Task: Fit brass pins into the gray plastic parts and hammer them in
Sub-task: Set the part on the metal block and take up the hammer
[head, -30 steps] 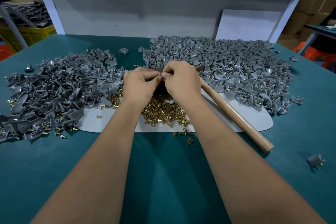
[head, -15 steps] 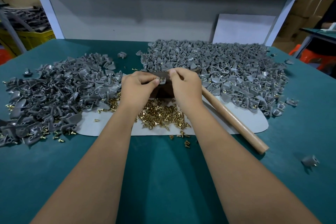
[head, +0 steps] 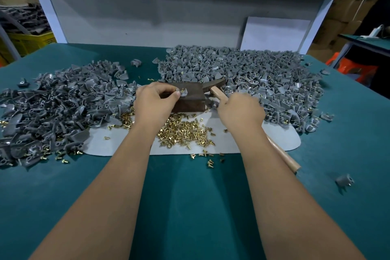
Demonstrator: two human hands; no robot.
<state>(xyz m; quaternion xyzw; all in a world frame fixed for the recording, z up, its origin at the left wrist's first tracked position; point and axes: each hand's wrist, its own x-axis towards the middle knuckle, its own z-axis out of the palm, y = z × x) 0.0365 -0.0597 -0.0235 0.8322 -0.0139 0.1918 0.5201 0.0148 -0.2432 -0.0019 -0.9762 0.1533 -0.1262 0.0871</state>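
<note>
Green bench point(head: 190, 207) under everything, white mat point(head: 242, 141) on it. Big pile of gray plastic parts point(head: 253, 74) sits beyond your right grip, second pile point(head: 57, 107) out past your left. Dark block point(head: 190, 101) lies between your two grips. Hammer point(head: 219, 91): your right hand point(head: 240, 110) curls round the wooden handle near the head, head resting just beyond the block. Your left hand point(head: 156, 101) pinches one gray part point(head: 183, 93) on top of the block, a brass pin standing in it. Loose brass pins point(head: 183, 131) lie heaped just near side of both grips.
</note>
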